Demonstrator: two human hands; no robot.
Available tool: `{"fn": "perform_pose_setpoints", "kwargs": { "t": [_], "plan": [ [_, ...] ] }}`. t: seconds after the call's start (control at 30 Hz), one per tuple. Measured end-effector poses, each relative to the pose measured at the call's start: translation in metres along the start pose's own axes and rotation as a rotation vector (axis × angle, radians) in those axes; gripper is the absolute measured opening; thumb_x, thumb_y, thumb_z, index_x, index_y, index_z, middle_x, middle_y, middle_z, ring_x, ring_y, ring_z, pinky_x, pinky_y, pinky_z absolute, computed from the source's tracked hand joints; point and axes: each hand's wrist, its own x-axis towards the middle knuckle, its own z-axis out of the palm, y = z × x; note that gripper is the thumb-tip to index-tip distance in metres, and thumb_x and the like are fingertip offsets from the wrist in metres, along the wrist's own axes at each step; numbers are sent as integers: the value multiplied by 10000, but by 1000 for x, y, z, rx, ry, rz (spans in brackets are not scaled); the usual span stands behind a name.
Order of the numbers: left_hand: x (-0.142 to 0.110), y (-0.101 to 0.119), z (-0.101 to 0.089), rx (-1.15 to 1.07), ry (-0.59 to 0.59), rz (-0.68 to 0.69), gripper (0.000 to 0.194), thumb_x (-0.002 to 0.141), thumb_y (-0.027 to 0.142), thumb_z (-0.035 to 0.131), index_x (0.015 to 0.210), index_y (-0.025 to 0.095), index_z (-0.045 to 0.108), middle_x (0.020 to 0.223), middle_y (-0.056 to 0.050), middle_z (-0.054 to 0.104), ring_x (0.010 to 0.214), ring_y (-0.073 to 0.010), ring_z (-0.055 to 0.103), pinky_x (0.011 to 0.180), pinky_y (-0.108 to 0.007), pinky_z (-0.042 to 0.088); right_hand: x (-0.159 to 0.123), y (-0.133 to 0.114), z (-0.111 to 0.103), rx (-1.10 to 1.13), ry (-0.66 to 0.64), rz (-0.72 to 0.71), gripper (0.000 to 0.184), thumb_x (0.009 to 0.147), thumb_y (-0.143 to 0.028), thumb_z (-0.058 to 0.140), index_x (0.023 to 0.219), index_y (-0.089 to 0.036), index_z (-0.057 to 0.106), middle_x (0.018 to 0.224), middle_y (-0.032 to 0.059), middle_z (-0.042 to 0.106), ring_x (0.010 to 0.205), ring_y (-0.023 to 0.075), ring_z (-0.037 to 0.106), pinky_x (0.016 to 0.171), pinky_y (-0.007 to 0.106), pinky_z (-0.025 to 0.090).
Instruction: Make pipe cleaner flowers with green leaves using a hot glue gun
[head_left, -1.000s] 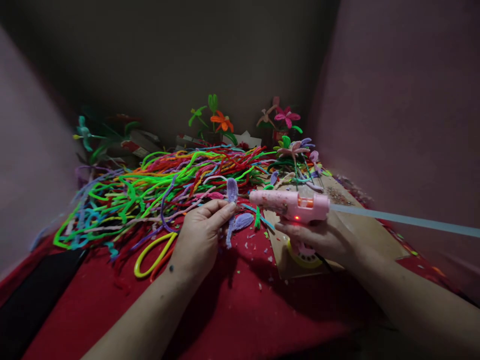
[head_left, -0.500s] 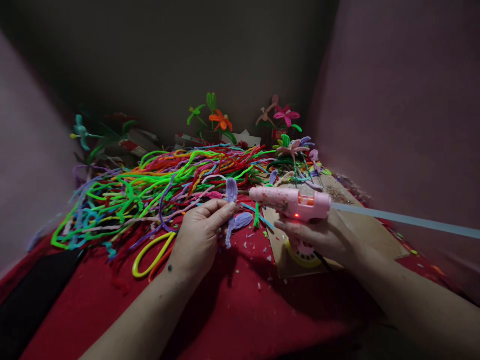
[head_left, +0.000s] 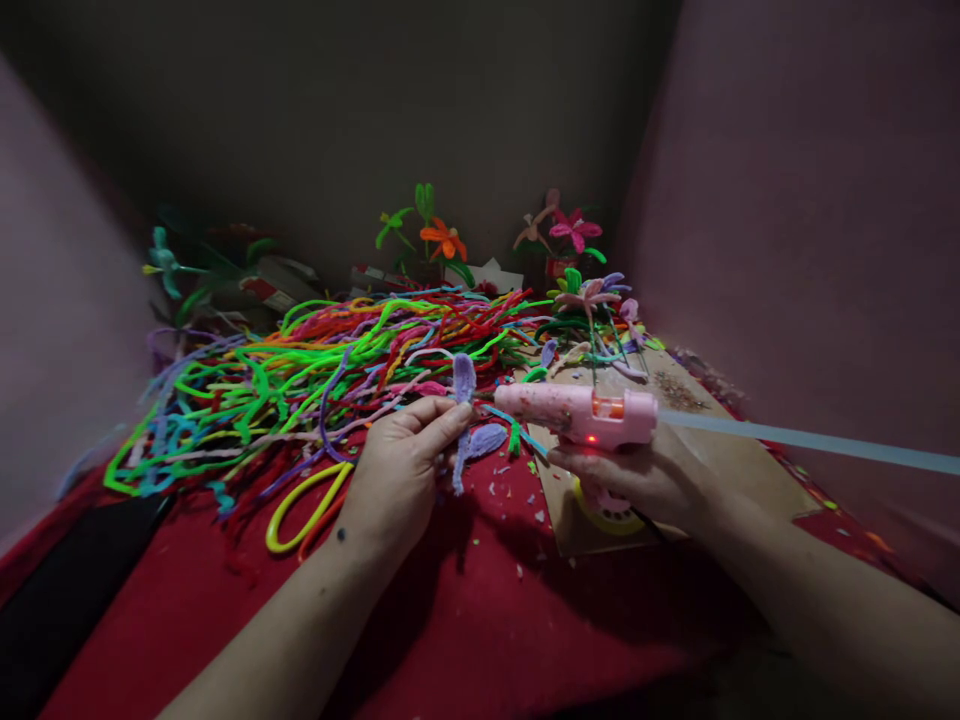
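Between thumb and fingers, my left hand [head_left: 409, 460] pinches a purple pipe-cleaner petal [head_left: 464, 376] upright, its thin tail hanging below the fingertips. Another purple petal [head_left: 487, 441] shows just right of that tail; whether the two are joined I cannot tell. My right hand [head_left: 637, 475] is wrapped round the handle of a pink hot glue gun [head_left: 574, 410] with its red light lit. The nozzle points left and is at the held petal, close to my left fingertips; contact is not clear. A long pale glue stick [head_left: 802, 436] sticks out of the gun's back.
A big heap of colourful pipe cleaners [head_left: 360, 350] covers the back of the red cloth [head_left: 465, 620]. Finished pipe-cleaner flowers [head_left: 444, 240] stand behind it. Under the gun lies a brown cardboard sheet [head_left: 720, 480]. A black object [head_left: 82, 560] lies at left.
The glue gun has moved slightly left and down, bringing its nozzle closer to the purple petal. My left hand has stayed nearly still.
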Motion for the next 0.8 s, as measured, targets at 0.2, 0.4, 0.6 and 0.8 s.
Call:
{"fn": "perform_pose_setpoints", "kwargs": {
  "t": [0.2,0.4,0.6,0.8],
  "plan": [
    [-1,4,2,72,34,2,204,723,334,684,702,145,612,586,20,564,445,-48,431,414,-160,312,0,1,1,36,-10,-14,410,871,-271,552,1281,-255,531,1303,18,557,1188,228,526,1005,361,439],
    [-2,2,2,43,4,-27,202,709,343,696,737,157,621,585,28,574,436,-51,440,417,-165,327,-1,-3,0,-6,40,43,429,858,-240,563,1286,-243,529,1208,40,623,1134,243,569,962,372,481],
    [-2,1,2,17,-7,-36,216,679,347,724,729,160,629,603,25,591,450,-56,462,419,-168,321,1,-6,-1,37,36,24,462,861,-209,549,1318,-246,493,1350,39,517,1271,228,451,1087,399,353],
    [-2,3,2,4,-10,-37,205,693,340,714,739,160,627,605,24,594,449,-58,468,423,-172,328,3,-9,-1,23,-2,50,460,862,-207,547,1318,-243,497,1350,34,518,1273,223,450,1070,361,379]
  ]
}}
